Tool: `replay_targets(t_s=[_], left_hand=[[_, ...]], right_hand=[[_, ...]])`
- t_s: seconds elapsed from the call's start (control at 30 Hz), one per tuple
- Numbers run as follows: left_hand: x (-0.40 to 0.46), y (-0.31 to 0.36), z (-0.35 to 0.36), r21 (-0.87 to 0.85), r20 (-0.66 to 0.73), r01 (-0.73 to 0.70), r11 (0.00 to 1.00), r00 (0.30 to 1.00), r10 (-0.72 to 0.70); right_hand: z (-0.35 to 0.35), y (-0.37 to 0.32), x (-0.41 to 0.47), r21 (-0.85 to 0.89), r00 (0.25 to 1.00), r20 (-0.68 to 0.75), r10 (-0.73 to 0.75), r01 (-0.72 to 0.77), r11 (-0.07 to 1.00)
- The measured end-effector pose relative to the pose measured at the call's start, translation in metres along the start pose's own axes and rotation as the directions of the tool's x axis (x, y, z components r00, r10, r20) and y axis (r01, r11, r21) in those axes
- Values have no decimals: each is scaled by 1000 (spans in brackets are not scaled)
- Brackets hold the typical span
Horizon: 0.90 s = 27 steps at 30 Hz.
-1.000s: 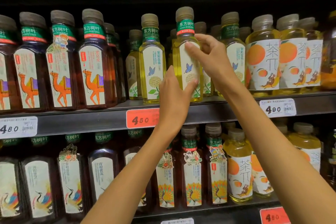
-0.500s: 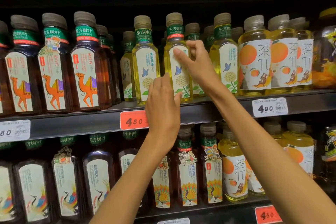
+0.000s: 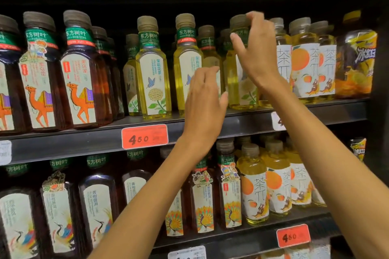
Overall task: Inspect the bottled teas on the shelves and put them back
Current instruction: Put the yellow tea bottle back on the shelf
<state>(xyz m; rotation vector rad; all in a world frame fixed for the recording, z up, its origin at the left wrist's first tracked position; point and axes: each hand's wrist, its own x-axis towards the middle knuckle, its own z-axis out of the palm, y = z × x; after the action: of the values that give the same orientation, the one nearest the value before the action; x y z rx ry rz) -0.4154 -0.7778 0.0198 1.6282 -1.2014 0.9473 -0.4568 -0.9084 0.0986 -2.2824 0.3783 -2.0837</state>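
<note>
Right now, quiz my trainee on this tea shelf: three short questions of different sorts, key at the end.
1. True or false: the right hand is at the neck of a yellow tea bottle.
2. The red price tag below the butterfly-label bottle reads: A 4.50, B 6.00, C 9.90?
3. Which animal is on the dark bottles at the left of that shelf?

Key: 1 true; 2 A; 3 camel.
</note>
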Motion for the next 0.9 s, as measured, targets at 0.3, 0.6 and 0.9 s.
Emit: replay_targets(t_s=[0.3,0.6,0.9], left_hand=[[32,7,54,39,325,367,929,875,-359],[29,12,51,-85,294,385,919,891,-347],[12,26,44,-119,175,259,958,956,-237]], right_hand=[[10,5,28,32,955,278,101,-114,993],[-26,2,9,503,993,23,-115,88,860],[-59,6,-18,778,992,-44,-114,106,620]])
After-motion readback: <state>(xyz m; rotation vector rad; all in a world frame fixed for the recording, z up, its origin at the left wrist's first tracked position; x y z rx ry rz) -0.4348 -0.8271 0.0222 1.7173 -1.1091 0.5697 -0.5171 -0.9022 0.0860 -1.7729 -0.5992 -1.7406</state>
